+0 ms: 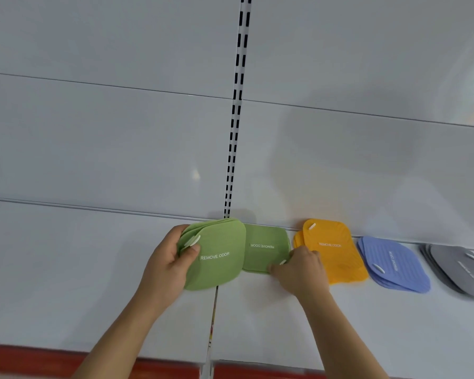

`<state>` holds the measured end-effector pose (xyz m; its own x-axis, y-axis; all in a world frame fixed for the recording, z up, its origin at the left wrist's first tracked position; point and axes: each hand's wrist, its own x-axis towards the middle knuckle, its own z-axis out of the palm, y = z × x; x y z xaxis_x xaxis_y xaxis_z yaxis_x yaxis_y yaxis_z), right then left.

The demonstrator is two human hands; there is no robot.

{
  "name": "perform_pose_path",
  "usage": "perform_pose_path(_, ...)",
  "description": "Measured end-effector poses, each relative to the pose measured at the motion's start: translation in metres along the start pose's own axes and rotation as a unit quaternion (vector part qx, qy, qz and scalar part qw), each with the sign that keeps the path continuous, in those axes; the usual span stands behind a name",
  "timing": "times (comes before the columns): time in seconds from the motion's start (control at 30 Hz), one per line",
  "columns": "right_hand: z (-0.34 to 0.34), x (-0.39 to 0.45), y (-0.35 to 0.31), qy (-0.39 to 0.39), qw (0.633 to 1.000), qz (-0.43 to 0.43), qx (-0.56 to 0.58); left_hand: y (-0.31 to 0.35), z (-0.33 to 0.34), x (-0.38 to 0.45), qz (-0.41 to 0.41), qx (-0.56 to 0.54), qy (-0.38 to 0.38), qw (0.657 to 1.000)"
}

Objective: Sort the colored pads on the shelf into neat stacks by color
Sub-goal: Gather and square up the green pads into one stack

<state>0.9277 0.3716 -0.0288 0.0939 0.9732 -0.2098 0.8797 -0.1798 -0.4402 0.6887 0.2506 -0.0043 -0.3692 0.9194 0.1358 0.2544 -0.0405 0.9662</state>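
My left hand (168, 265) grips a bundle of several green pads (216, 255) marked REMOVE ODOR, held just above the white shelf (93, 283). A further green pad (263, 248) lies flat on the shelf to its right, and my right hand (298, 268) pinches its near right corner. Right of that lie an orange stack (333, 250), a blue stack (394, 265) and a grey stack (457, 269), each fanned slightly.
The shelf's white back panel (121, 132) rises behind the pads, with a slotted upright (237, 105) in the middle. A seam (214, 318) splits the shelf into two boards. A red strip (66, 359) runs along the front edge.
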Motion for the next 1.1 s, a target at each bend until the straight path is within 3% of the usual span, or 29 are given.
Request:
perform_pose_path(0.27,-0.002,-0.005,-0.009,0.037,0.994,-0.032,0.099,0.001,-0.002,0.001,-0.007,0.006,0.016,1.0)
perform_pose_path(0.43,-0.052,-0.017,-0.004,0.177,0.955,-0.17,0.167,0.002,-0.008,0.005,-0.025,-0.024,0.038,0.999)
perform_pose_path(0.53,-0.097,-0.031,-0.006,0.152,0.931,-0.27,0.192,0.003,-0.008,0.009,-0.051,-0.082,0.036,0.995)
perform_pose_path(0.7,-0.128,-0.06,-0.011,0.063,0.891,-0.447,0.047,0.018,0.006,0.014,-0.061,-0.102,-0.046,0.992)
perform_pose_path(0.83,-0.104,-0.062,-0.023,-0.003,0.846,-0.527,-0.081,0.032,0.028,0.012,-0.063,-0.081,-0.14,0.985)
perform_pose_path(0.93,-0.079,-0.058,-0.025,0.035,0.816,-0.565,-0.121,0.039,0.043,0.004,-0.065,-0.074,-0.17,0.981)
perform_pose_path(1.1,-0.06,-0.054,-0.025,0.107,0.802,-0.586,-0.041,0.039,0.046,-0.006,-0.086,-0.118,-0.167,0.975)
